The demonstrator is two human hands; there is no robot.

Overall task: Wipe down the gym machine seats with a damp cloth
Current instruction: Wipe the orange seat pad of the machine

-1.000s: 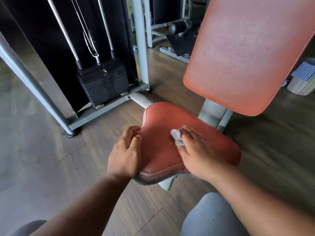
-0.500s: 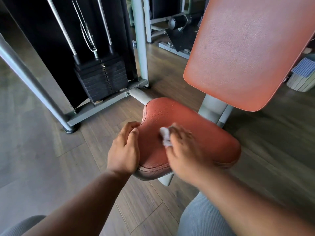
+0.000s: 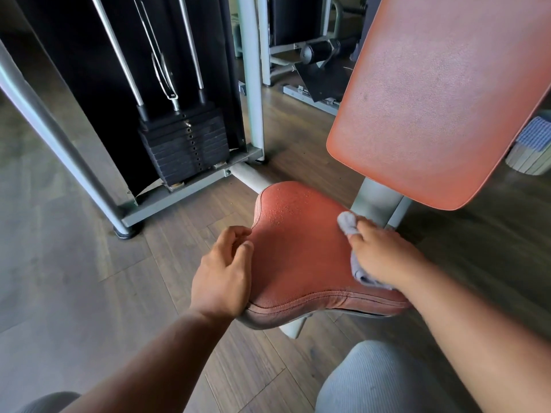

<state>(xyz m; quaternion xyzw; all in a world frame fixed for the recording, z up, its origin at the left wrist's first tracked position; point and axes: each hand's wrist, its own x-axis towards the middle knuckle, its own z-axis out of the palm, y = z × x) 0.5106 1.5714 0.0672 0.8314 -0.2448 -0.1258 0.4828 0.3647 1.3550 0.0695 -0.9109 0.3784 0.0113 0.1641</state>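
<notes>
1. Since half a second ago, the right hand (image 3: pixel 384 257) has swept the cloth (image 3: pixel 347 223) from the middle of the seat (image 3: pixel 298 257) to its far right edge, just beside the grey post under the backrest (image 3: pixel 441 93).
2. Its fingers curl over the bunched cloth and press it flat against the pad; one pale fold pokes out ahead of the fingertips, another trails under the palm.
3. At the seat's left edge rests the left hand (image 3: pixel 222 278), fingers loosely bent against the rim, gripping nothing that I can see.
4. Water beads dot the far left part of the seat, so that patch looks not yet wiped.
5. Being soft, light and limp, the cloth will probably slide easily on the wet vinyl; bunching it under the whole palm seems the best hold.
6. By contrast, the seat is firm, padded and fixed to its frame, though likely slick where wet.
</notes>
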